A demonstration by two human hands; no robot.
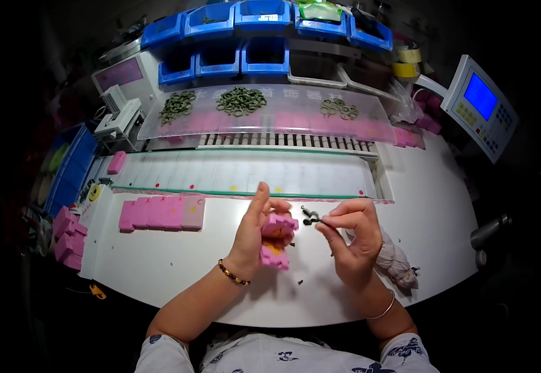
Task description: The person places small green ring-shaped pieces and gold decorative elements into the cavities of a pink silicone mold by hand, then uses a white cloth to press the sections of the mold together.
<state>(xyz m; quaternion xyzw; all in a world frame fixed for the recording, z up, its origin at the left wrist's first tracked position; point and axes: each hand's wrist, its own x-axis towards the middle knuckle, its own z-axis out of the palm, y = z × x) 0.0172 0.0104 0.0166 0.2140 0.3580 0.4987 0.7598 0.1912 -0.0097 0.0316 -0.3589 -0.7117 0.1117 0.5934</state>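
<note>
My left hand (250, 232) is closed round a pink mold (275, 258), its two notched halves spread apart with yellow patches on the inner faces. Its thumb points upward, and part of the mold is hidden behind the fingers. To the right, my right hand (353, 239) pinches a small dark green branched piece (311, 216) between thumb and fingertips. That piece is held just off the mold's right side, not touching it. The fine shape of the piece is too small to make out.
A row of pink blocks (161, 213) lies at left on the white table (158, 267). Green rings (241, 101) sit in heaps on a clear shelf (295, 118). Blue bins (264, 59) stand behind. A crumpled cloth (395, 264) rests by my right wrist; a control screen (482, 99) stands far right.
</note>
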